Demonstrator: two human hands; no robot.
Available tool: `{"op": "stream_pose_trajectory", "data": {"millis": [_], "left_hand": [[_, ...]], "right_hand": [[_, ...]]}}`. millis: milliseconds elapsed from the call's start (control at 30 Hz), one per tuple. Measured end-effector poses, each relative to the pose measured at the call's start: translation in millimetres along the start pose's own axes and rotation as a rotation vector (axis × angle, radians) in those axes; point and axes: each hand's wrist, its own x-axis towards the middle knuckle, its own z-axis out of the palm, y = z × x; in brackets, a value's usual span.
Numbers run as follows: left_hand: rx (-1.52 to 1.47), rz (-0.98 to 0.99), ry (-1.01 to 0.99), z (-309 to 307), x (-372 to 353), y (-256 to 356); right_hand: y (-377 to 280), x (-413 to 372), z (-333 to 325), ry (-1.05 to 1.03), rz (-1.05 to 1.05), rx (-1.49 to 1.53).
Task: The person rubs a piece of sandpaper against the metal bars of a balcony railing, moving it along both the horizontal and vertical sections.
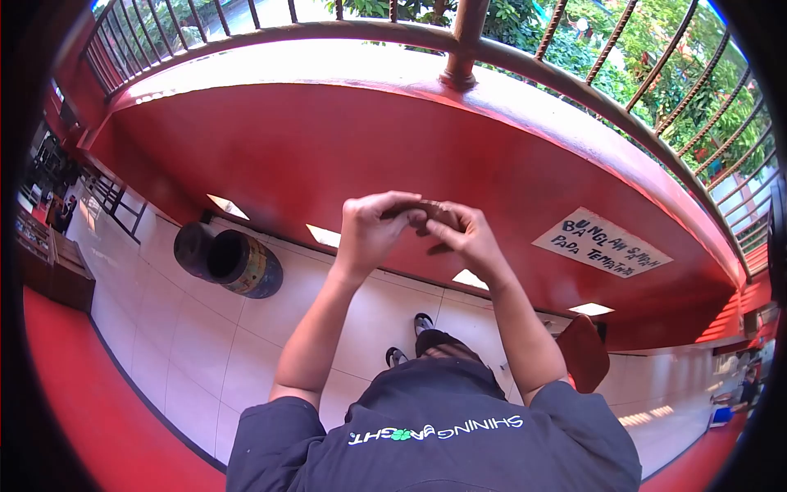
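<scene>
Perhaps a thin brown piece (431, 204) sits between the raised fingertips, before the red wall (270, 156); the left hand (375, 225) and right hand (459, 234) are curled narrow, though I cannot tell whether either grips it; a loosened pinch could drop it onto the tiled floor (193, 361); its long axis seems to run sideways, its leading end unclear.
</scene>
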Motion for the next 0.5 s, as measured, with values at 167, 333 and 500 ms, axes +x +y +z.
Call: {"op": "stream_pose_trajectory", "data": {"millis": [167, 333, 500], "left_hand": [[0.0, 0.238, 0.115, -9, 105, 27], [0.183, 0.314, 0.104, -10, 189, 31], [0.54, 0.491, 0.097, -5, 260, 15]], "right_hand": [[-67, 46, -28, 0.271, -0.271, -0.014], [-109, 94, -55, 0.635, -0.515, -0.042], [-130, 150, -70, 0.779, -0.671, 0.036]]}}
